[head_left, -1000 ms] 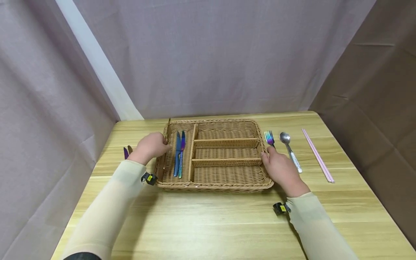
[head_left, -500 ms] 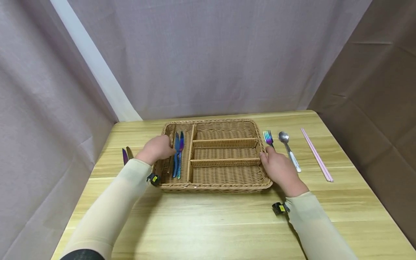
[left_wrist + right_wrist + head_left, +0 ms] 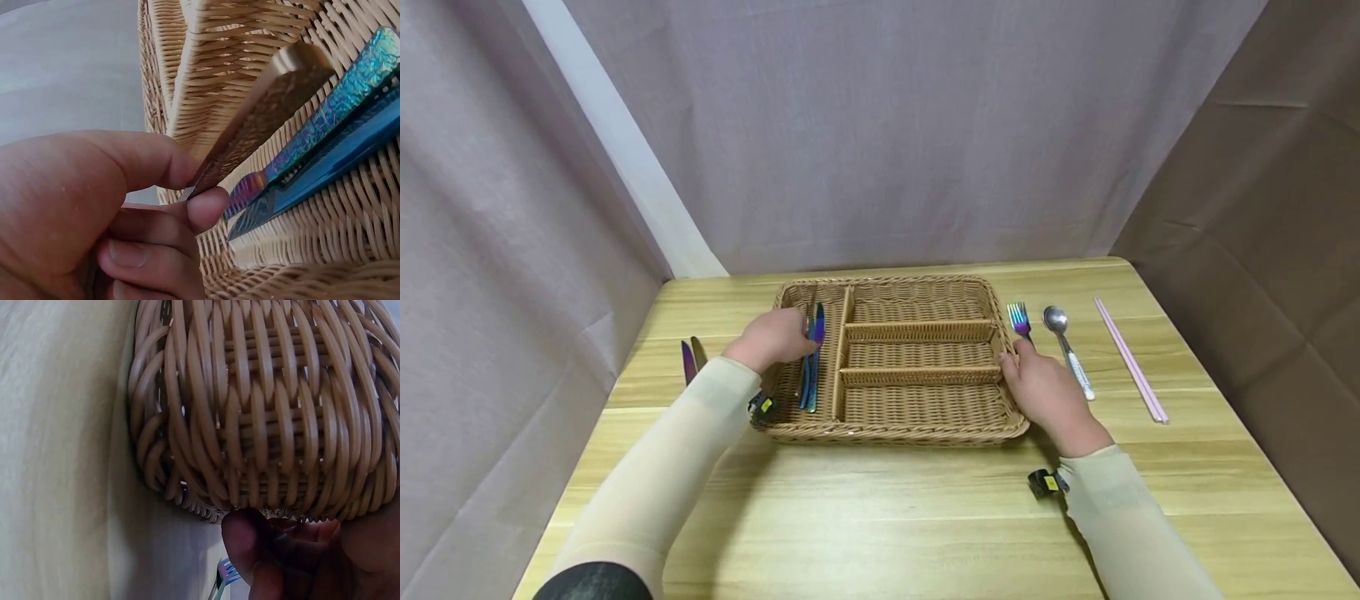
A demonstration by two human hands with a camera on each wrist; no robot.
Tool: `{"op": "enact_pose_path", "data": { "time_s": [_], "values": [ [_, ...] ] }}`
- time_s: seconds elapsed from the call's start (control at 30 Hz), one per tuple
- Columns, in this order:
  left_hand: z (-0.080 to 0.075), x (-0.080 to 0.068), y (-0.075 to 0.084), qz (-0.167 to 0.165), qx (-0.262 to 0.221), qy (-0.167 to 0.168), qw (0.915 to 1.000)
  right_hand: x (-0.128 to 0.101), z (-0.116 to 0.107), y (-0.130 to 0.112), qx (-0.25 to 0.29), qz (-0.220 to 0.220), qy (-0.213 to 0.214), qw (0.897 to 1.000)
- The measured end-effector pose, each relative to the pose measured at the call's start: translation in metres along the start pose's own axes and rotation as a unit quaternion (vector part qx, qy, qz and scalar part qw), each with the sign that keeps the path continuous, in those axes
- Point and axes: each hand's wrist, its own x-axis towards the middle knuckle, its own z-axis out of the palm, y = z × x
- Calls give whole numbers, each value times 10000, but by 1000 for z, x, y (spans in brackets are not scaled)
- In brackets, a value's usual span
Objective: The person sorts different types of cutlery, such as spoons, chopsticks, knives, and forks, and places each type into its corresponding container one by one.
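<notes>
My left hand (image 3: 775, 337) is over the left compartment of a wicker cutlery basket (image 3: 895, 431). Its thumb and index finger pinch a gold knife (image 3: 262, 112) with a textured handle, held at a slant; in the head view the hand covers its middle. Close beside it, a blue knife (image 3: 337, 169) and a rainbow-coloured knife (image 3: 331, 115) lie side by side on the compartment floor. At the basket's right end, my right hand (image 3: 1048, 396) grips the rim, thumb on the inner side. The right wrist view shows the woven outer wall (image 3: 269, 406) with the fingertips (image 3: 240, 534) at its edge.
Left of the basket, a purple knife blade (image 3: 688, 362) and a gold one (image 3: 698, 352) show past the left forearm. To the right lie a rainbow fork (image 3: 1018, 317), a spoon (image 3: 1056, 318) with a white handle and pink chopsticks (image 3: 1131, 358). Curtains surround the wooden table (image 3: 865, 517).
My left hand has carried the gold knife from the basket's left rim rightward into the left compartment, up to the two knives there. The right hand has kept its grip on the rim.
</notes>
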Motion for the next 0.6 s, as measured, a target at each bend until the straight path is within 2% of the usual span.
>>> {"op": "enact_pose_path", "data": {
  "time_s": [0.2, 0.6],
  "values": [
    [8, 7, 0, -12, 89, -132, 9999, -1, 1, 0, 33, 19, 2, 10000],
    [14, 10, 7, -134, 185, -508, 9984, -2, -2, -1, -29, -11, 30, 10000]
  ]
}}
